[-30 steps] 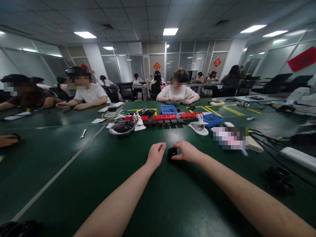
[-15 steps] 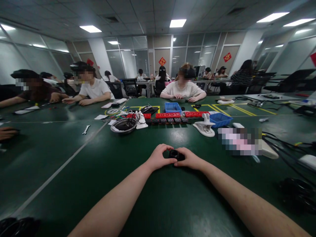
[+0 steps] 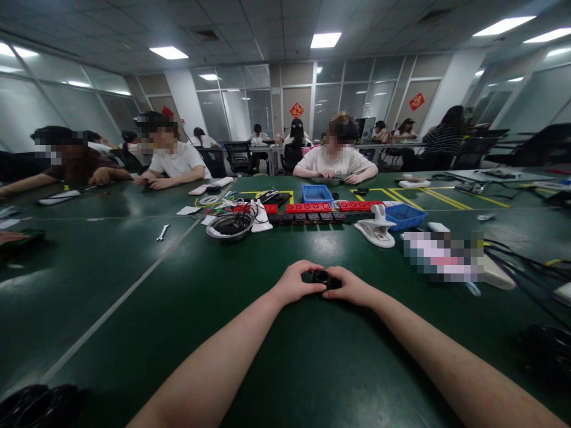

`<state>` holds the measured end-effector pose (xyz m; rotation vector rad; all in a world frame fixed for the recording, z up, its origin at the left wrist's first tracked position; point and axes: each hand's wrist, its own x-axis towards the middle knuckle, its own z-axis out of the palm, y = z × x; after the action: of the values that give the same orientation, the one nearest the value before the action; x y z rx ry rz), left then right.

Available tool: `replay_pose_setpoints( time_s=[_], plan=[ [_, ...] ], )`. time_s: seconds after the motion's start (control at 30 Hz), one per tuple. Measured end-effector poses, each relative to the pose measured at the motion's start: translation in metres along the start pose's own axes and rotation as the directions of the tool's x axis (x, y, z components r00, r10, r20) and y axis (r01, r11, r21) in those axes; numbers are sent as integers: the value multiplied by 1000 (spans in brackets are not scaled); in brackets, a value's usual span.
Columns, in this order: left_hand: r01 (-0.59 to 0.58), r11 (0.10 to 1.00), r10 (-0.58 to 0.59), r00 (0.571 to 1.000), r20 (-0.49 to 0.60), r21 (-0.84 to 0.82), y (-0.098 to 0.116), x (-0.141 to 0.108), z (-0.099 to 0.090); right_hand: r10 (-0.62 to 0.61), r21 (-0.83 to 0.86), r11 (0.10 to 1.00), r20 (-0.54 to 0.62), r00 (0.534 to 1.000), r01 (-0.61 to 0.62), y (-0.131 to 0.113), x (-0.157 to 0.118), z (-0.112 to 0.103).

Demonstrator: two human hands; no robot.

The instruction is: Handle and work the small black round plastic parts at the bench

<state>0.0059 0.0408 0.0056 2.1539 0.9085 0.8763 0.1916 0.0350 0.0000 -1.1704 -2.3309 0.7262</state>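
A small black part with a round opening [image 3: 321,277] is held low over the green table [image 3: 285,351], in front of me. My left hand [image 3: 298,282] grips it from the left, fingers behind and thumb in front. From the right, my right hand [image 3: 347,285] closes on the same part. The two hands nearly meet at it, and the fingers partly cover it. Whether the part rests on the tabletop is hard to tell.
Beyond my hands are a metal bowl [image 3: 229,226], red socket strips [image 3: 308,207], a white clip stand [image 3: 377,229] and blue trays [image 3: 405,216]. A wrench [image 3: 163,232] lies left. Black coiled parts [image 3: 42,405] sit at the near left corner. People sit around the table.
The whole view has shifted, so the scene appears slightly further right. Both hands keep their hold on the black part. At the far left, a person's hand has moved partly out of view.
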Motion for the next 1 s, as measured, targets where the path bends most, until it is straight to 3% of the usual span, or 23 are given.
replay_pose_setpoints(
  time_s=[0.33, 0.77, 0.9, 1.0],
  plan=[
    [71, 997, -70, 997, -34, 32, 3, 0, 4, 115, -15, 993, -92, 989, -117, -3, 1, 6],
    [242, 908, -128, 938, -323, 342, 22, -4, 28, 198, -315, 898, -337, 921, -308, -8, 2, 23],
    [242, 905, -124, 937, -326, 351, 20, -2, 28, 223, -369, 852, -387, 895, -371, -16, 2, 25],
    [173, 942, -93, 958, -272, 287, 13, 0, 24, 193, -319, 894, -358, 914, -313, -16, 1, 23]
  ],
)
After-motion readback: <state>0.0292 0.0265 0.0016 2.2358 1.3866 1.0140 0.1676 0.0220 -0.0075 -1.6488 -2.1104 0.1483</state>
